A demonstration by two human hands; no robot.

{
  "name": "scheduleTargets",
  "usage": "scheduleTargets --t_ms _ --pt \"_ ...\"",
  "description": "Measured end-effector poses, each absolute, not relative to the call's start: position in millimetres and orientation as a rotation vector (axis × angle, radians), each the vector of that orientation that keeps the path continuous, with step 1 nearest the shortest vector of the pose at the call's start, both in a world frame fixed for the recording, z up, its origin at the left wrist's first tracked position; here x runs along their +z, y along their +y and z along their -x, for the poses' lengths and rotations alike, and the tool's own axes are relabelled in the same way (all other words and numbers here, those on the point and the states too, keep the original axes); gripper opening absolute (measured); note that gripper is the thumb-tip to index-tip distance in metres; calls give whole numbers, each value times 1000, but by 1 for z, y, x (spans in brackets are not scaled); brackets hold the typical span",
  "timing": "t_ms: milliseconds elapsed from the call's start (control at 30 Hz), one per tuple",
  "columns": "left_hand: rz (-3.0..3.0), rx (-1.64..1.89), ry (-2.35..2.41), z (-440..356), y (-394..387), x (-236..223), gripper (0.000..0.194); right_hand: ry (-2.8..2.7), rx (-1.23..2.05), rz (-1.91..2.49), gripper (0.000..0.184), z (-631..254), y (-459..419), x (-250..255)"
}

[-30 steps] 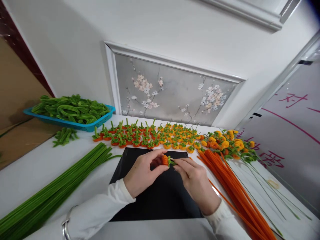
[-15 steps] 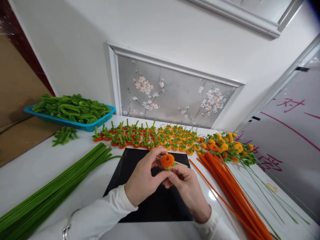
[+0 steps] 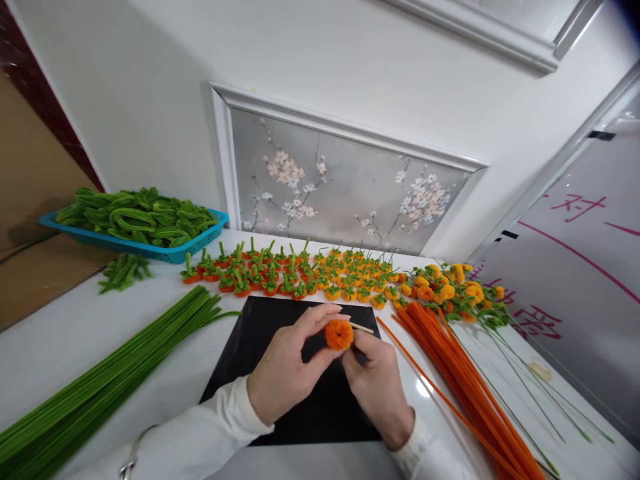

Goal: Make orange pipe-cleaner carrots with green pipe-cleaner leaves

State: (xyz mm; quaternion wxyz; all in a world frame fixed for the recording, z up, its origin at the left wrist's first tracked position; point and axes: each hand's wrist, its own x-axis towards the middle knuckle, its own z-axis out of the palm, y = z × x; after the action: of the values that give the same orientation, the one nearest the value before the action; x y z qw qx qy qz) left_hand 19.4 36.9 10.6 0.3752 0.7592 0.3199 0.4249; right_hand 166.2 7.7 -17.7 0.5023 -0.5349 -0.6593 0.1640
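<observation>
Over a black mat (image 3: pixel 300 417), both hands hold a small round orange chenille flower (image 3: pixel 339 335), its ribbed face with a central dimple turned toward me. My left hand (image 3: pixel 290 363) grips it from the left, thumb below and fingers arched over the top. Against its lower right side, the curled fingers of my right hand (image 3: pixel 376 383) are closed on it; their tips are partly hidden. A thin pale stick (image 3: pixel 363 328) pokes out to the right above my right hand; I cannot tell which hand has it.
Rows of green-topped orange pieces (image 3: pixel 243 287) and yellow pieces (image 3: pixel 350 293) stand behind the mat. Green chenille stems (image 3: pixel 120 367) lie left, orange stems (image 3: pixel 460 387) right. A blue basket (image 3: pixel 185 253) holds green loops; finished-looking flowers (image 3: pixel 445 290) lie at right.
The orange flower has tipped so its dimple faces me more squarely, and sits slightly lower. Its green underside has gone out of sight. My right fingers have curled in more tightly.
</observation>
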Motion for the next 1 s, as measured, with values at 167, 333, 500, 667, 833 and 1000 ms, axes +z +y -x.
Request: scheduleTargets --t_ms 167,333,500,667,833,1000 --pt "-1924 1097 827 -19 39 15 29 -1707 452 1246 21 -177 10 -8" --pt "-1964 1080 864 -18 48 10 31 -1610 547 1110 26 -193 11 3" --pt "-2025 1099 809 -19 51 6 36 -1631 465 1151 24 -186 9 4" --pt "-2081 993 721 -16 51 11 37 -1586 465 1190 19 -182 9 1" --pt "-2088 987 670 -14 51 13 34 -1521 570 1176 14 -182 10 -3" --pt "-2053 1061 685 -15 50 9 30 -1436 702 1137 15 -179 11 -7"
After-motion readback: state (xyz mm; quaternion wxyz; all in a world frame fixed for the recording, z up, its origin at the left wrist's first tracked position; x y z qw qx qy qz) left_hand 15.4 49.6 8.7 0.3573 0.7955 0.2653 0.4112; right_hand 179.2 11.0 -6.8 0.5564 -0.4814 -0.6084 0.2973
